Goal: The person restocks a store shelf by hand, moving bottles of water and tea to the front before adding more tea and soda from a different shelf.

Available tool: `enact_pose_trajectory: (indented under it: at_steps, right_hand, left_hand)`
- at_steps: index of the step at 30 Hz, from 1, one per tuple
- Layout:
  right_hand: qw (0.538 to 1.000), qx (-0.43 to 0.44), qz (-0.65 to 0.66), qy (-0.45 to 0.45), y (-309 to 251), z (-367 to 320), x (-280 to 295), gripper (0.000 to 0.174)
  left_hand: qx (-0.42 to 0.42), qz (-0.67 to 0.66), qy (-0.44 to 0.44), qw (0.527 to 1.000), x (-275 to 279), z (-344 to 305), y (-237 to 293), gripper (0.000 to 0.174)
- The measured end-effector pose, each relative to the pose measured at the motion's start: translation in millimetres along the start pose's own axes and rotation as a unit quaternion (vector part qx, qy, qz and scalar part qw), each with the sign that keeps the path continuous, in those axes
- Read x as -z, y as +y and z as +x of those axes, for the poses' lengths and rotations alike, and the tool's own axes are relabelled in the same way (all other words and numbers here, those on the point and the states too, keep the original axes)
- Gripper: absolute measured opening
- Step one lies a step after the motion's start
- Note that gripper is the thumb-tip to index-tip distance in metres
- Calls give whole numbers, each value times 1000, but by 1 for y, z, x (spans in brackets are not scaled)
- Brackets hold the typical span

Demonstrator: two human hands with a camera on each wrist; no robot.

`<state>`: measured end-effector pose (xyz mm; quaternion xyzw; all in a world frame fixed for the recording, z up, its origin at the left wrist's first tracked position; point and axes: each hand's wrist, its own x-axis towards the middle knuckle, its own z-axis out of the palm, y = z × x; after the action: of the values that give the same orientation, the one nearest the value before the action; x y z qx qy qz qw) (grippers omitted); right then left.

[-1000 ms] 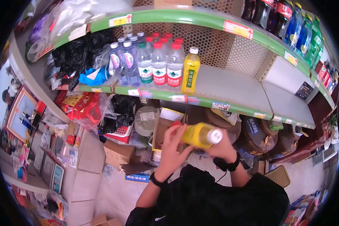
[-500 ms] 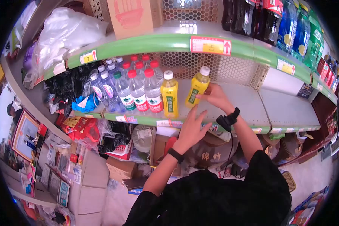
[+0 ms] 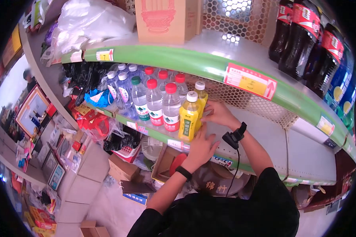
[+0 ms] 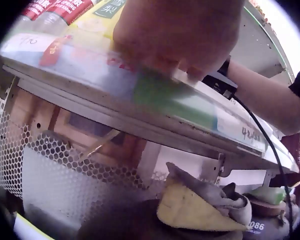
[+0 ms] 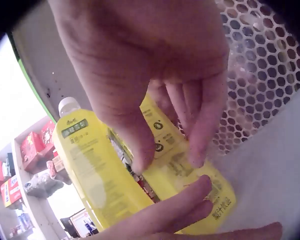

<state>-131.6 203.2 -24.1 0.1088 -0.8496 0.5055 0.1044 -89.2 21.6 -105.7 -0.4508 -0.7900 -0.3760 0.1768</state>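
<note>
Two yellow bottles with white caps stand on the shelf beside the water bottles: a front one and a rear one close behind it. My right hand is at the rear bottle; the right wrist view has its thumb and fingers on either side of that bottle. Low beside the bottles is my left hand, fingers extended, its fingertips against the rear bottle's lower part in the right wrist view. The left wrist view is blurred by a hand close to the lens.
A green-edged upper shelf carries a cardboard box and dark soda bottles. Black bags and a blue bundle lie left of the water. Brown jars and an open carton stand below.
The yellow bottle in my right hand has moved left, to just behind the other yellow bottle. My left hand remains beside it, and the head view has shifted.
</note>
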Motion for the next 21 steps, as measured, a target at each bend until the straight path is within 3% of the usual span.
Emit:
enact_pose_trajectory:
  at_steps: [10, 15, 18, 20, 21]
  right_hand:
    - [1000, -3, 13, -3, 6, 5, -8, 67]
    - [996, 34, -78, 33, 3, -3, -14, 52]
    - [936, -28, -342, -82, -15, -28, 3, 55]
    - [952, -49, -293, -73, -47, -61, 3, 47]
    - [978, -61, -199, -34, -60, -82, -1, 44]
  left_hand:
    - [24, 62, 53, 996, -9, 3, 9, 26]
    - [22, 39, 38, 998, -11, 1, 7, 25]
    - [-3, -23, 39, 999, 8, -17, 17, 25]
    - [-13, -70, 31, 997, 33, -37, 22, 26]
    - [-8, -94, 16, 995, 46, -55, 23, 27]
